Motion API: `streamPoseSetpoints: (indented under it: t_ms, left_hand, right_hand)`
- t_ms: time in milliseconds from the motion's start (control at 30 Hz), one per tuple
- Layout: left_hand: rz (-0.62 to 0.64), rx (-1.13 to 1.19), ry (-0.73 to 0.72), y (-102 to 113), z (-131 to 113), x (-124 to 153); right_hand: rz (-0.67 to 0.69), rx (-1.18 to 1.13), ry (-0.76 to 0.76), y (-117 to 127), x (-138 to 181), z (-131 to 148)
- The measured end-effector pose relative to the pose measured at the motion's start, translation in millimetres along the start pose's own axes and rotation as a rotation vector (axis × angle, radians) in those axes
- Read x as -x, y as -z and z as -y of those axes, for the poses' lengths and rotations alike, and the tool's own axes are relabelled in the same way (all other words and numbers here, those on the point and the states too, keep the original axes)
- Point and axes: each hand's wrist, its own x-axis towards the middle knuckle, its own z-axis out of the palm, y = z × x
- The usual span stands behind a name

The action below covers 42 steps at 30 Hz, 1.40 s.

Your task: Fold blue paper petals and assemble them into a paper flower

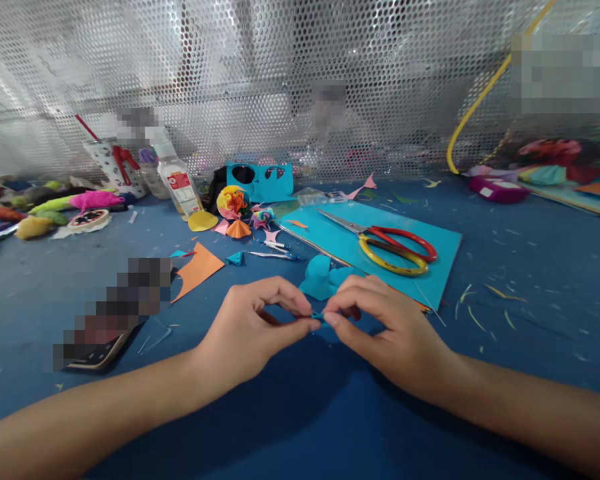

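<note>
Between my fingertips is a small piece of blue paper (317,316), mostly hidden by the fingers. My left hand (263,317) pinches it from the left, thumb and forefinger together. From the other side my right hand (375,320) pinches the same piece. Just behind my fingers lie rounded blue paper cutouts (318,277), partly covered by my right hand. Scissors (397,250) with red and yellow handles rest shut on a stack of blue paper sheets (325,223) beyond my right hand.
An orange paper scrap (200,272) and a blurred-out phone (105,343) lie to the left. Farther back stand a glue bottle (180,180), a multicoloured paper flower (233,202) and a cut blue sheet (280,183). Perforated metal (260,80) closes off the back; a purple object (499,189) sits right.
</note>
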Motion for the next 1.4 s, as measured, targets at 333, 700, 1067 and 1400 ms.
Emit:
streamPoseSetpoints:
  t_ms: [333,700,1067,1400]
  left_hand:
    - [0.091,-0.082,-0.065,-1,-3,1]
    - [0.089,-0.123,-0.123,0,1,-1]
    - [0.133,-0.301,-0.143,0,6,4]
    - [0.205,0.107,0.069,0,5,-5]
  right_hand:
    - [0.058,0.08,0.127,-2,1,2]
    - [0.041,0.196,0.133,2,0,-1]
    - [0.174,0.114,0.137,0,3,6]
    - [0.152,-0.054,-0.08,1,-1,4]
